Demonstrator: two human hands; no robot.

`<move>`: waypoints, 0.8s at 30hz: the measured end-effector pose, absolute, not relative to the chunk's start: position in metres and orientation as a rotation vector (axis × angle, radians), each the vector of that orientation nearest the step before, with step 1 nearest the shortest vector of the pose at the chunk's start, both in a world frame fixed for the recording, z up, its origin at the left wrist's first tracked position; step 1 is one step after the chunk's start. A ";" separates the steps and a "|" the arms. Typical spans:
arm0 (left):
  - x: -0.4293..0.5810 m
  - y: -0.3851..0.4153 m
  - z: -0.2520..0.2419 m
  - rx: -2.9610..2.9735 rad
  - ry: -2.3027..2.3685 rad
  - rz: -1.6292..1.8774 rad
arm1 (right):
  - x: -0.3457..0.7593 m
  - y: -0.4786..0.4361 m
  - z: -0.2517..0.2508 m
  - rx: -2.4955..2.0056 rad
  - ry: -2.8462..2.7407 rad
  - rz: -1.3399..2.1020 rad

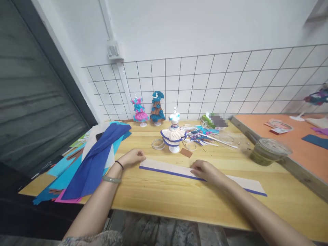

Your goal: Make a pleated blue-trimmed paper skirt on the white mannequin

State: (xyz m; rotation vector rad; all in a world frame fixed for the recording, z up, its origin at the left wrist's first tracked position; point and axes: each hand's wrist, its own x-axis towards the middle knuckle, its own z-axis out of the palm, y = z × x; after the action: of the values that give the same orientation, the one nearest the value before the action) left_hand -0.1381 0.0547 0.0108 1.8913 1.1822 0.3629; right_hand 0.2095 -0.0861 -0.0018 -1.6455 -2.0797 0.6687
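Observation:
A long white paper strip (174,169) with a dark blue lower edge lies flat across the wooden table (164,198). My left hand (132,158) rests at its left end, fingers curled, fingertips touching the strip's corner. My right hand (205,170) lies on the strip's middle, fingers bent and pressed down on it. Just behind the strip stands a small white mannequin (174,131) in a white skirt trimmed with blue.
A pile of blue, cyan and pink paper sheets (89,160) covers the table's left. Tape rolls (158,144), a brown scrap (186,152) and craft bits lie mid-table. Two dressed mini mannequins (148,111) stand by the wall grid. A lidded green drink cup (269,151) sits right, beside an orange table (294,136).

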 end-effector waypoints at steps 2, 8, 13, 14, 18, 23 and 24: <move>-0.139 0.048 0.011 1.840 1.155 0.409 | 0.212 -0.086 -0.002 -1.634 -2.071 0.708; -0.138 0.032 0.004 1.720 1.116 0.510 | 0.209 -0.090 0.003 -1.608 -2.074 0.795; -0.136 0.022 0.011 1.707 1.117 0.578 | 0.201 -0.097 0.020 -1.607 -2.077 0.834; -0.136 0.020 0.014 1.709 1.109 0.590 | 0.202 -0.099 0.024 -1.610 -2.082 0.830; -0.137 0.008 0.032 1.710 1.064 0.628 | 0.217 -0.107 0.033 -1.636 -2.084 0.806; -0.127 -0.013 0.065 1.811 0.950 0.644 | 0.218 -0.111 0.050 -1.671 -2.015 0.854; -0.122 -0.019 0.073 1.871 0.928 0.635 | 0.210 -0.110 0.055 -1.646 -1.992 0.839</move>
State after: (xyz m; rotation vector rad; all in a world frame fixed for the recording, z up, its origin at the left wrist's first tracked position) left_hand -0.1220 -0.0186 0.0732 1.8706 0.9283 0.6348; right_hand 0.2104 -0.1096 0.0547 -1.6458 -1.9916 0.8394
